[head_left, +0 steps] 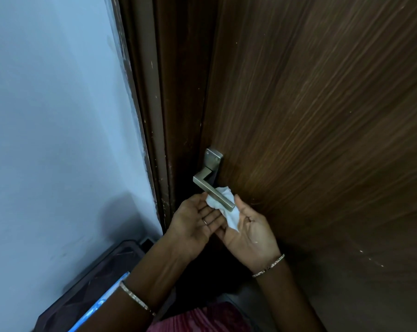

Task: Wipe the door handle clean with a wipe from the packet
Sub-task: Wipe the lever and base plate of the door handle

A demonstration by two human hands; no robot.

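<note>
A brushed-metal lever door handle (214, 191) sits on its plate on the brown wooden door (322, 116). A crumpled white wipe (233, 218) lies under and behind the outer end of the lever. My left hand (195, 220) is palm up below the lever, its straight fingers reaching to the wipe's left edge. My right hand (250, 227) is also palm up. The wipe rests on its fingers, and its thumb points up beside the lever's tip. The two hands overlap at the fingers.
The dark door frame (159, 140) and a pale blue wall (58, 116) stand to the left. Low at the left is a dark case (82, 279) with a blue and white flat item (99, 303) on it, partly hidden by my left forearm.
</note>
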